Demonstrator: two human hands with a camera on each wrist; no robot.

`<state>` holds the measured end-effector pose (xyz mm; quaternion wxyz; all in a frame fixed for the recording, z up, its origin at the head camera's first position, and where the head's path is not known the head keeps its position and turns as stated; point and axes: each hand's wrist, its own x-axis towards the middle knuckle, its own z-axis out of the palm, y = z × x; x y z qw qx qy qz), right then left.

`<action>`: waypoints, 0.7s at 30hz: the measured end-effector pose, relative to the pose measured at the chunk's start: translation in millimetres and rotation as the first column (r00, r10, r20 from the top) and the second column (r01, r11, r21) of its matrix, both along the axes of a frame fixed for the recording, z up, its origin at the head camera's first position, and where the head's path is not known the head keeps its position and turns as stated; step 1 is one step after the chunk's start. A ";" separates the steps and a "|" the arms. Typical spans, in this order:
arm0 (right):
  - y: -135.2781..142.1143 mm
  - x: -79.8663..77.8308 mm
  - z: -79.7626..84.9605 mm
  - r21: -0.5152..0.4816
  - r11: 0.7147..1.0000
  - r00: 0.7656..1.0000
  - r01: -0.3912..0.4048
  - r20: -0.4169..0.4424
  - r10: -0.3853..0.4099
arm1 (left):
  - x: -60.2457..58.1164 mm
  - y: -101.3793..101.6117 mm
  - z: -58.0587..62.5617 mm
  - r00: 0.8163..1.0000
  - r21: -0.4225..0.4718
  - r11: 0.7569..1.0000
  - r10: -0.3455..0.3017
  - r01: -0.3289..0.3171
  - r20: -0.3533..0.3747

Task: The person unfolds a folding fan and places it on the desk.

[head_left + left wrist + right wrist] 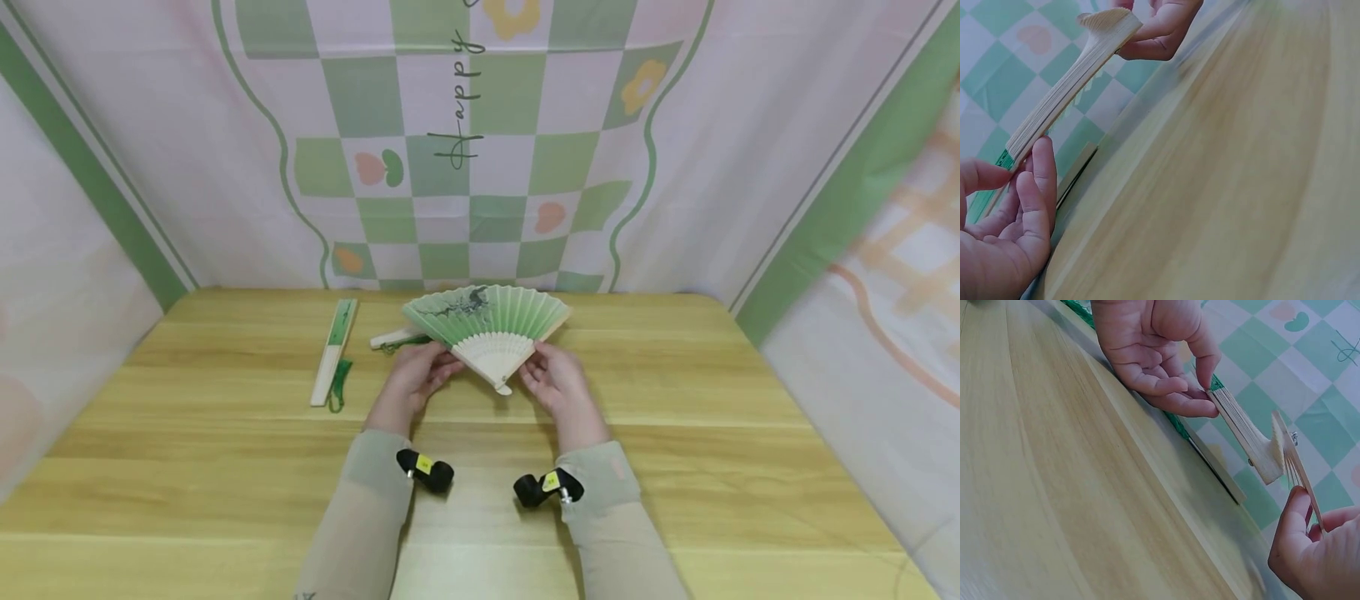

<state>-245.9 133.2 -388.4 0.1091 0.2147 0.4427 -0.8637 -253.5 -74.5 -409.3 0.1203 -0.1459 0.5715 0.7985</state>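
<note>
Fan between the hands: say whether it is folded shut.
No, the fan is spread open, the left hand and right hand holding its sides.

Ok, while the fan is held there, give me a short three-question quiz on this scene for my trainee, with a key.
1. Multiple choice: how is the held fan set? A) folded shut B) spread open C) torn in two
2. True or false: the leftmost folded fan has a green tassel lying to its right in the head view.
3. Fill in: the left hand grips one edge of the held fan; the ____ grips the other.

Key: 1. B; 2. True; 3. right hand.
</note>
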 end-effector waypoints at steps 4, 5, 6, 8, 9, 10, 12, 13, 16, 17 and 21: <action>1.0 0.4 -0.6 -0.007 1.000 1.000 0.022 -0.004 -0.022 | 0.0 -0.3 -0.3 1.000 0.004 1.000 0.019 -0.019 0.002; 1.3 0.2 -1.1 -0.011 1.000 1.000 0.028 -0.005 -0.028 | 0.0 -0.4 -0.2 1.000 0.003 1.000 0.023 -0.023 0.002; 1.7 0.1 -1.6 -0.016 0.999 0.999 0.031 -0.007 -0.031 | -0.1 -0.4 -0.2 1.000 0.002 1.000 0.026 -0.026 0.002; 2.5 -0.8 -2.7 -0.020 0.999 0.999 0.037 -0.008 -0.037 | 0.2 -0.5 0.5 1.000 -0.003 1.000 0.031 -0.031 0.003; 2.9 -1.1 -3.1 -0.024 0.999 0.999 0.039 -0.009 -0.040 | 0.3 -0.6 0.6 0.999 -0.007 0.999 0.032 -0.032 0.005; 3.0 -1.2 -3.4 -0.028 0.999 0.999 0.042 -0.009 -0.042 | 0.6 -0.6 0.8 0.999 -0.011 0.999 0.033 -0.033 0.008; 3.3 -1.9 -4.3 -0.035 0.998 0.999 0.045 -0.007 -0.045 | 1.2 -0.8 1.2 0.999 -0.014 0.999 0.037 -0.037 0.013; 3.3 -2.0 -4.5 -0.037 0.998 0.999 0.046 -0.008 -0.046 | 1.5 -1.0 1.2 0.999 -0.014 0.999 0.040 -0.040 0.015; 3.4 -2.7 -5.1 -0.045 0.997 0.998 0.058 -0.014 -0.059 | 1.8 -1.2 1.0 0.999 0.001 0.999 0.050 -0.050 0.012; 3.5 -2.9 -5.2 -0.046 0.997 0.998 0.062 -0.016 -0.063 | 1.8 -1.4 1.0 0.999 0.006 0.999 0.052 -0.052 0.010; 3.4 -2.4 -3.1 -0.052 0.996 0.997 0.074 -0.021 -0.076 | 1.4 -1.4 1.1 0.998 0.017 0.998 0.055 -0.055 0.005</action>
